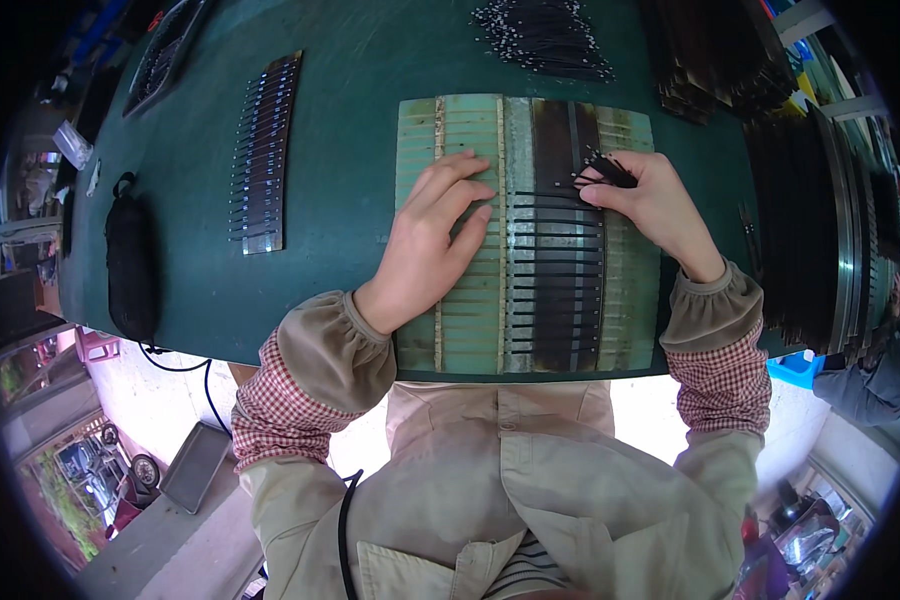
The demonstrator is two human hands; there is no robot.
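A pale green slotted board (470, 345) lies at the table's front edge, with a dark strip (567, 345) running along it from front to back. Several short black wires (558, 262) lie side by side across the strip in a ladder of rows, reaching up to about its middle. My right hand (655, 195) pinches a small bundle of black wires (606, 170) over the strip's right edge, above the topmost row. Flat on the board's left part rests my left hand (435, 235), its fingers spread and nothing in them.
A heap of loose black wires with pale tips (545, 38) lies at the back. To the left are a filled strip of wires (267, 150), a black pouch (130, 255) and a tray (165, 55). Stacks of dark strips (805, 220) line the right side.
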